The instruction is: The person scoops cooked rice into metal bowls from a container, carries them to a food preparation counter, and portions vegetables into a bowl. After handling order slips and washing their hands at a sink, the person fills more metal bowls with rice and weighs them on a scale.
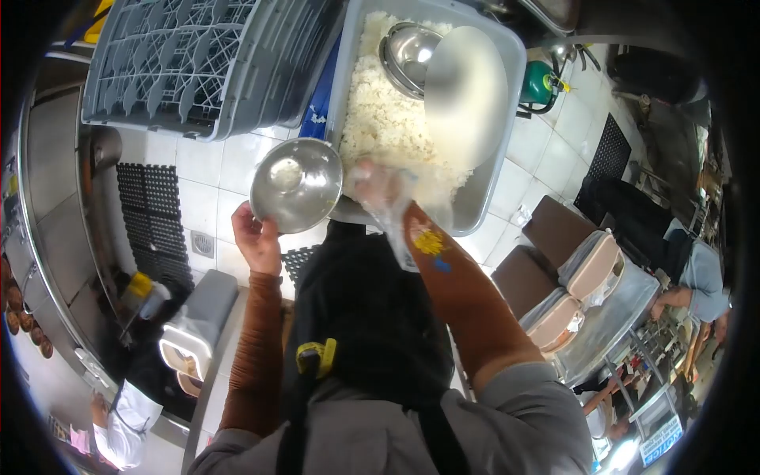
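My left hand (260,241) grips the rim of a shiny metal bowl (305,202), held tilted beside the tub's left edge. A pale patch shows at the bowl's bottom; I cannot tell whether it is rice or a reflection. My right hand (378,186), in a loose clear plastic glove, is at the near end of a large grey tub (492,186), against the cooked rice (388,119). Motion smears its fingers, so their grip is unclear. Nested metal bowls (408,55) rest on the rice at the far end. A pale blurred oval hides the tub's right part.
Grey plastic racks (226,95) stand left of the tub. A green gas cylinder (538,83) is to its right. Black perforated mats (150,214) lie on the tiled floor. Brown-topped bins (514,273) stand at right; co-workers (131,419) are at both sides.
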The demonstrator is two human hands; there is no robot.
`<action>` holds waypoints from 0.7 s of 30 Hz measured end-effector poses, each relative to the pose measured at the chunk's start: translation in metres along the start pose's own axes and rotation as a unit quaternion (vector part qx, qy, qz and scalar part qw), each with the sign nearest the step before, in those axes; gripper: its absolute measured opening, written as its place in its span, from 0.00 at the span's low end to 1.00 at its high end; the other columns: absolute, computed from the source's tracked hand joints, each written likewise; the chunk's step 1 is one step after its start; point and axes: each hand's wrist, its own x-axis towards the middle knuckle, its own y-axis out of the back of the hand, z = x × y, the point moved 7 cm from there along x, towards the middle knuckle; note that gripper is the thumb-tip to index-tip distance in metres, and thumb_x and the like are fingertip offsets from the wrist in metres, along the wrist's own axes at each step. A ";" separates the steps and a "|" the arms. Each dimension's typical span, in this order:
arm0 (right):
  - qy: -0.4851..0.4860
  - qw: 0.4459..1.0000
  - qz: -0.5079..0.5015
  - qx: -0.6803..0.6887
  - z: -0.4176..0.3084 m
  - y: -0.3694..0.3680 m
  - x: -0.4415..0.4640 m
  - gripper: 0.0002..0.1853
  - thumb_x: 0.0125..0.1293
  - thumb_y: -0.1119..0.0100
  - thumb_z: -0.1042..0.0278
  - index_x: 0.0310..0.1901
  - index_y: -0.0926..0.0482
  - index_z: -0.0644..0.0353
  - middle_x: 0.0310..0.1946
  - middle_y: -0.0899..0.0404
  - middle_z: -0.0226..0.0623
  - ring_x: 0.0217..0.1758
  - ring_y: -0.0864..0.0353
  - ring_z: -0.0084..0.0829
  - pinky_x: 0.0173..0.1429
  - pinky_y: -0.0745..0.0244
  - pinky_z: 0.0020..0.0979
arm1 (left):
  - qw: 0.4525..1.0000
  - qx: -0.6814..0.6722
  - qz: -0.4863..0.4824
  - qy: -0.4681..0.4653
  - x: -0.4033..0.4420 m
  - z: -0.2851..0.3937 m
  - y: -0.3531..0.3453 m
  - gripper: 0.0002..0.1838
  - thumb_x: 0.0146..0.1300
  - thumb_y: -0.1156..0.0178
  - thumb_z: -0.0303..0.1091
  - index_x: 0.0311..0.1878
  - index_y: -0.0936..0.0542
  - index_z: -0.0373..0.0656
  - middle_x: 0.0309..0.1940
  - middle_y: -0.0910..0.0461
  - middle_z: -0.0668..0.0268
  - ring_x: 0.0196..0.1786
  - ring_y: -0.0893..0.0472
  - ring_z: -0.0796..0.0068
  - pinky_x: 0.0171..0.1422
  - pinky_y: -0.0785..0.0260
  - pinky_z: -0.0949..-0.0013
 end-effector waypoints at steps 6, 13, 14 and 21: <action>0.078 0.705 0.063 -0.702 0.008 -0.114 -0.064 0.22 0.59 0.38 0.78 0.57 0.28 0.63 0.46 0.21 0.37 0.44 0.22 0.24 0.44 0.24 0.25 | 0.995 0.049 -0.069 -0.062 -0.004 0.024 -0.066 0.23 0.59 0.44 0.20 0.59 0.34 0.38 0.51 0.28 0.63 0.51 0.26 0.72 0.55 0.30 0.69; 0.159 0.681 -0.111 -0.707 -0.006 -0.163 -0.086 0.26 0.65 0.42 0.70 0.64 0.35 0.60 0.65 0.35 0.43 0.64 0.31 0.36 0.67 0.33 0.34 | 0.991 0.097 -0.077 -0.051 0.004 0.006 -0.122 0.25 0.56 0.50 0.18 0.60 0.32 0.32 0.53 0.25 0.52 0.53 0.23 0.63 0.56 0.31 0.67; 0.130 0.738 -0.192 -0.634 -0.024 -0.170 -0.082 0.24 0.67 0.44 0.66 0.63 0.32 0.60 0.63 0.32 0.41 0.61 0.28 0.33 0.65 0.32 0.34 | 0.991 0.092 -0.079 -0.058 0.009 0.001 -0.121 0.24 0.56 0.50 0.19 0.59 0.31 0.32 0.51 0.24 0.52 0.52 0.23 0.62 0.56 0.31 0.67; 0.149 0.366 0.163 -0.904 -0.148 -0.143 -0.053 0.19 0.66 0.45 0.57 0.53 0.24 0.60 0.48 0.22 0.32 0.49 0.24 0.29 0.55 0.28 0.33 | 0.993 0.100 -0.055 -0.043 0.034 -0.024 -0.120 0.15 0.56 0.51 0.23 0.47 0.26 0.32 0.40 0.22 0.49 0.42 0.21 0.55 0.47 0.30 0.62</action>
